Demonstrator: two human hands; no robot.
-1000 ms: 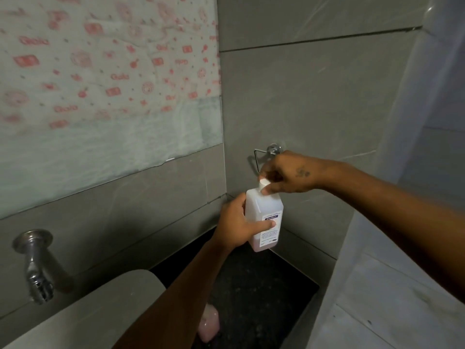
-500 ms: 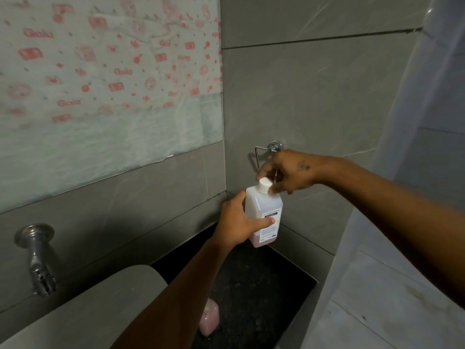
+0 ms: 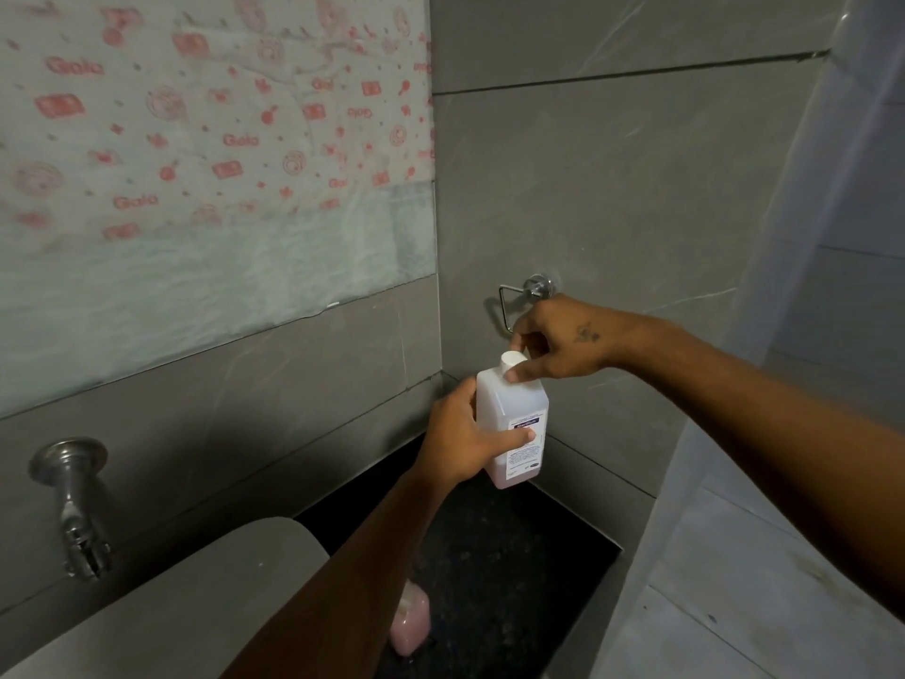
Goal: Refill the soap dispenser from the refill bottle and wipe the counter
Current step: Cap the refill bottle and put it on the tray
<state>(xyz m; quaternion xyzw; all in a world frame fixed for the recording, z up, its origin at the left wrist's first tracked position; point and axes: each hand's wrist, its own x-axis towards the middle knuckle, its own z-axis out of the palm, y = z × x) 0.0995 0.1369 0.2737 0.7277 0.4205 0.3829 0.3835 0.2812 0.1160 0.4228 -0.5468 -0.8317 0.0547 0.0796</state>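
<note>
Left hand (image 3: 465, 443) grips the refill bottle (image 3: 514, 423), held upright above the dark worktop (image 3: 514, 570) near the corner. Right hand (image 3: 553, 347) pinches its white cap (image 3: 512, 359). Pink object (image 3: 410, 624), possibly the dispenser, on worktop below.

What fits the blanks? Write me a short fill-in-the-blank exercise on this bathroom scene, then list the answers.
1. The left hand grips the body of the refill bottle, while the right hand pinches its white ____.
2. The small pink soap dispenser stands on the ____ counter.
3. The liquid in the bottom of the refill bottle is ____.
4. The metal tap is mounted on the wall to the ____ of the bottle.

Answers: cap; black; pink; left
</note>
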